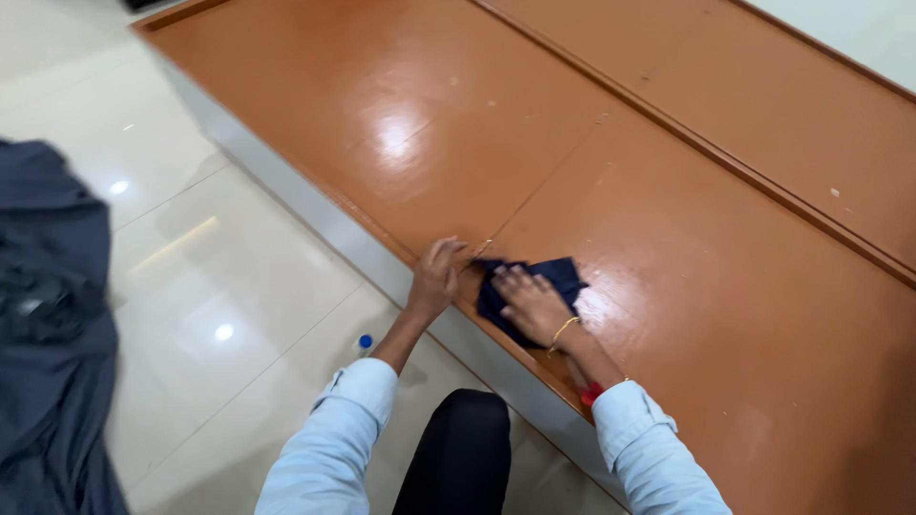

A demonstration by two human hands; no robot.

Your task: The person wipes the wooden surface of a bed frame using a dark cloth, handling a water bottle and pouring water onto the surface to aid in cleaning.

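Note:
A small dark blue cloth [561,275] lies on the brown wooden platform [668,238] close to its front edge. My right hand [532,303] lies flat on the cloth, palm down, with fingers spread; a gold bangle circles the wrist. My left hand [438,275] rests beside it on the platform's edge, its fingertips touching the left corner of the cloth. Both arms wear light blue sleeves.
The platform has a grey front face [315,219] and a raised ridge [706,143] running diagonally across the top. A glossy cream tile floor [219,286] lies to the left. A dark grey heap of fabric [48,315] sits at far left. A small blue-capped bottle [364,343] stands on the floor.

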